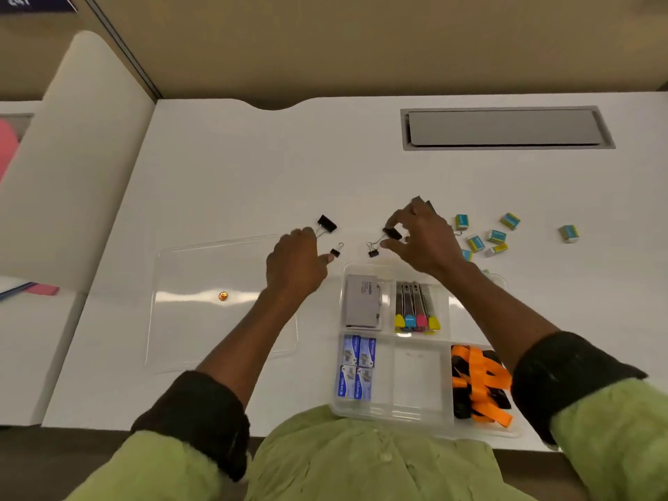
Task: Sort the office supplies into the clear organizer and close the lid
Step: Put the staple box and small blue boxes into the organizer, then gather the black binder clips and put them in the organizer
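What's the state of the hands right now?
Left hand: at the large binder clip; grip cannot be told.
Right hand: pinching a black binder clip.

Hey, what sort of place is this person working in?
Probably an office workstation: a white desk with a built-in cable hatch, a beige partition panel behind it, and binder clips lying by a clear organizer.

Glossy clear plastic organizer (415, 374) and lid (217, 269) lie on a smooth white table (253, 168).
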